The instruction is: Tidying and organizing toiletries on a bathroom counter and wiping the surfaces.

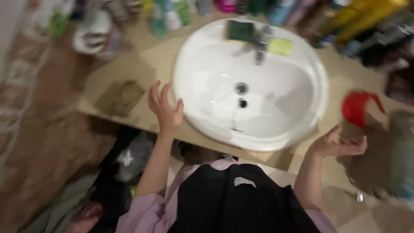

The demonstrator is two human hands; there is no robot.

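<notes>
1. The left hand (166, 108) is raised with its fingers spread and loose, holding nothing; it hovers at the left rim of the white sink (202, 116), very close to it, though the blur hides whether it touches.
2. The right hand (338, 144) is palm-up with fingers curled loosely apart, empty, just below a spray bottle with a red trigger head (357, 108); the fingertips are near the bottle's body, and contact cannot be made out.
3. The sink is set into a tan bench (129, 69), with a tap (260, 43) at its far rim, a dark green sponge (240, 31) to one side of the tap and a yellow-green sponge (280, 46) on the other.
4. A brownish cloth (120, 97) lies flat on the bench, left of the left hand.
5. Blurred bottles (366, 17) crowd the back of the bench.
</notes>
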